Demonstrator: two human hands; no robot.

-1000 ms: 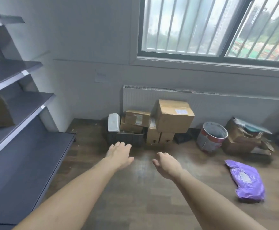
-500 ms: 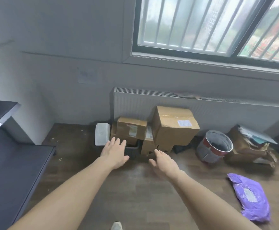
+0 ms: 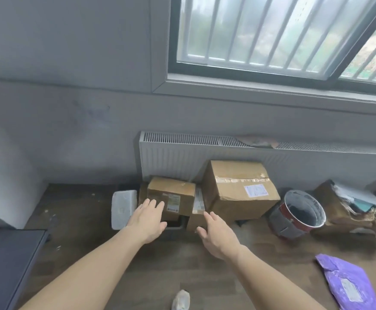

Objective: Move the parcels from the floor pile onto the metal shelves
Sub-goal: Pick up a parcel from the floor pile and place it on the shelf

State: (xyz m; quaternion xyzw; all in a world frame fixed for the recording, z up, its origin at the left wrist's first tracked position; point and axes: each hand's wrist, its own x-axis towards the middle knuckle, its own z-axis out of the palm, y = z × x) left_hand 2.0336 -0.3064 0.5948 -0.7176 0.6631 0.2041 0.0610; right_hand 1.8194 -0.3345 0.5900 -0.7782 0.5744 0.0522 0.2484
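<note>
Labels on small box [image 3: 175,196] and large box [image 3: 238,189] unreadable; both hands' fingers [image 3: 153,204] spread, empty.

Both hands [image 3: 148,220] open, reaching twd small box [image 3: 171,198].

Parcel pile mid-frame against the radiator [image 3: 171,157]; small box [image 3: 178,193] left, large box [image 3: 238,189] right, narrow box [image 3: 197,211] between them; flat packet [image 3: 122,209] at pile's left; bucket [image 3: 298,214] right of large box; mailer bag [image 3: 350,285] lower right; shelf [image 3: 6,262] lower left.
</note>
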